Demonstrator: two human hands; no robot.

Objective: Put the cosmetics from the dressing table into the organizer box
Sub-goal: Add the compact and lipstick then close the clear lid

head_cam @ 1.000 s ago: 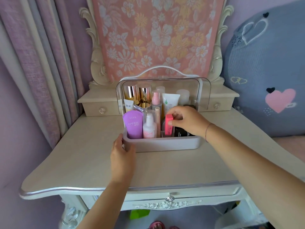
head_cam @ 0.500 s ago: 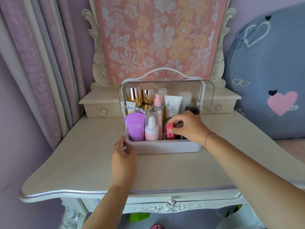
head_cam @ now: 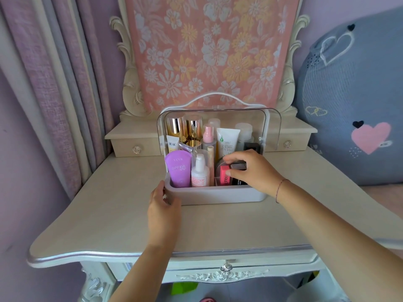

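Observation:
A grey organizer box (head_cam: 218,195) with a raised clear lid stands mid-table, packed with cosmetics: a purple SPF50 tube (head_cam: 178,168), a white pump bottle (head_cam: 200,171), gold-capped bottles (head_cam: 185,129) and a white aloe tube (head_cam: 226,140). My right hand (head_cam: 250,171) reaches into the box's front right compartment, its fingers on a small red-pink box (head_cam: 224,178) that stands upright there beside a dark case (head_cam: 238,166). My left hand (head_cam: 163,203) rests against the box's front left corner, bracing it.
The cream dressing table (head_cam: 122,225) has two small raised drawers at the back and a mirror covered by a pink floral cloth (head_cam: 209,51). Curtains hang at the left. A large blue-grey cushion with hearts (head_cam: 353,101) lies at the right.
My right hand has lowered the red-pink box down into the front right compartment. My left hand stays on the box's corner.

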